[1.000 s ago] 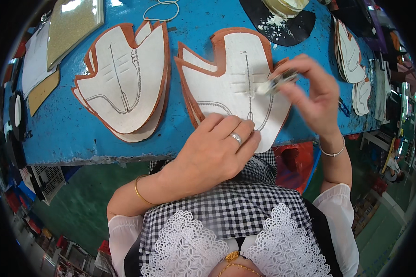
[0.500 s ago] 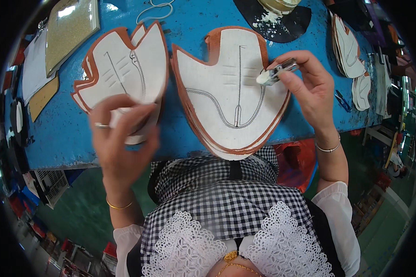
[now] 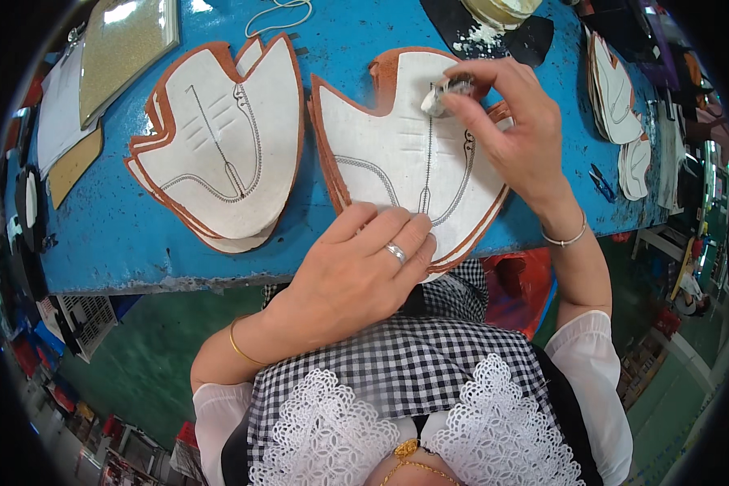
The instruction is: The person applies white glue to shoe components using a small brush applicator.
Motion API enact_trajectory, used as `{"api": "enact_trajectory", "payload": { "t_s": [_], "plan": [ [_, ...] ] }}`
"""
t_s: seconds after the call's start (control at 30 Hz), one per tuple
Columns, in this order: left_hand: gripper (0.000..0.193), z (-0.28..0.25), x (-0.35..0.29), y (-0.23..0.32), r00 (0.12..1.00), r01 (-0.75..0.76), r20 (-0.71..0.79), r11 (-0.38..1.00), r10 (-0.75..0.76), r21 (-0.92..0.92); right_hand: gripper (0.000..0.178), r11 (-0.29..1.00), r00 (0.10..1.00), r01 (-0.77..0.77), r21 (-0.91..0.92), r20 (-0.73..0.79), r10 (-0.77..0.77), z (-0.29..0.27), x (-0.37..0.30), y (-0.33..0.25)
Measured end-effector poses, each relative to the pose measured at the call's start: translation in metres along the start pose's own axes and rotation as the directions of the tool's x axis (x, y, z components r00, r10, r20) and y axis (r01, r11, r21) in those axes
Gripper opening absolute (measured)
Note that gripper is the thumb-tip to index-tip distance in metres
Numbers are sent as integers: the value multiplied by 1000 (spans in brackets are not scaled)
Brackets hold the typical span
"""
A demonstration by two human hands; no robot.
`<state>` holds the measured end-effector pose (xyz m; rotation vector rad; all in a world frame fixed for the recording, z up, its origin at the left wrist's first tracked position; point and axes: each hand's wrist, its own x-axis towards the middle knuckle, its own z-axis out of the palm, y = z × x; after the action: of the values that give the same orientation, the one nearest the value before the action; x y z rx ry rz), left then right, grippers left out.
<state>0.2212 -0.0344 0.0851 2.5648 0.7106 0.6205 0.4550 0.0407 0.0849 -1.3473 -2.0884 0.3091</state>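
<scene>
A stack of white-faced shoe-upper pieces (image 3: 381,146) with brown edges and dark stitching lies in front of me. My right hand (image 3: 517,121) pinches a short, stubby brush (image 3: 439,97) between thumb and fingers. White paste coats its tip, which is at the upper end of the middle seam on the top piece. Most of the brush's handle is hidden by the fingers. My left hand (image 3: 356,267) rests on the stack's lower edge, fingers stretched flat and holding nothing. A similar stack of shoe-upper pieces (image 3: 206,146) sits to the left, apart from both hands.
At the back, a round tub (image 3: 502,10) smeared white stands on a black sheet (image 3: 533,40) with white crumbs. A gold folder (image 3: 130,53) and papers lie far left, a white cord (image 3: 279,12) behind. More cut pieces (image 3: 611,89) and blue-handled snips (image 3: 601,183) are at right.
My left hand has moved right from over the left stack onto the lower edge of the nearer stack. My right hand has carried the brush up and left, from the right seam to the middle one.
</scene>
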Motion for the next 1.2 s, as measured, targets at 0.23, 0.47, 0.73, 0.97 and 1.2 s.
{"api": "enact_trajectory", "payload": {
  "t_s": [0.23,0.47,0.73,0.97,1.2],
  "plan": [
    [33,-2,6,3,999,-34,-7,996,34,83,26,975,971,95,201,197,-135,-22,-17,-19],
    [32,-3,16,-7,1000,3,-10,1000,-3,-5,23,920,931,-216,326,-215,295,-48,36,65],
    [32,-14,18,-18,997,69,1,911,-75,-407,16,963,939,-258,75,-217,268,-35,72,121],
    [31,-68,7,-5,973,-56,-214,987,87,148,21,994,969,-104,-22,-226,96,-51,63,130],
    [23,-91,-47,-38,790,128,-578,868,204,481,19,980,951,-197,40,-236,201,-60,34,88]
  ]
}}
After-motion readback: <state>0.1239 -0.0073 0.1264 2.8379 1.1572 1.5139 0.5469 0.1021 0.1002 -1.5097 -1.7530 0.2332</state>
